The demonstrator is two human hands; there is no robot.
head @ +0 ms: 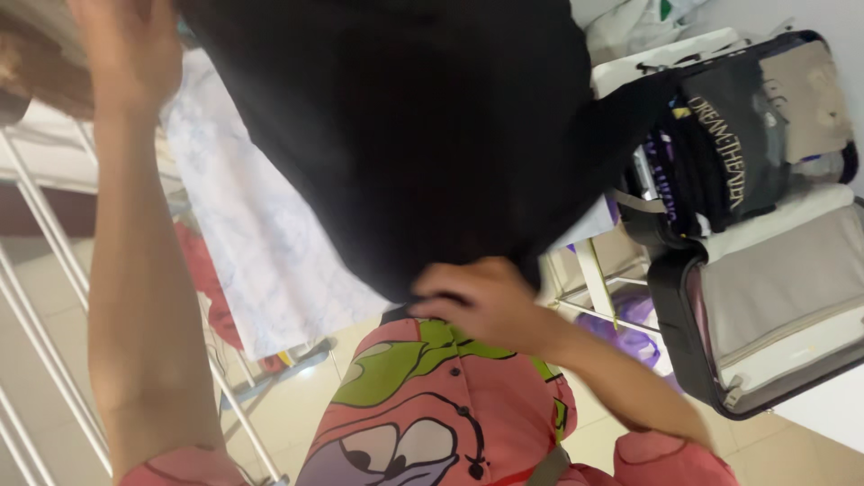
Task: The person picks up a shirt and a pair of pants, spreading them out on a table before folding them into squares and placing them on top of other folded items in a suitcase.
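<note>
A large black garment (pixel 405 126) fills the upper middle of the view. My right hand (pixel 481 297) grips its lower edge close to my chest. My left hand (pixel 126 54) is raised at the top left, fingers spread; whether it holds the upper part of the garment is hidden by the frame edge. My pink cartoon-print shirt (pixel 423 423) shows at the bottom.
A white patterned cloth (pixel 261 234) and a red garment (pixel 202 279) hang on a white drying rack (pixel 36 297) at the left. An open black suitcase (pixel 765 270) with dark folded clothes (pixel 729 144) lies at the right. A purple bag (pixel 630 324) sits under a white shelf.
</note>
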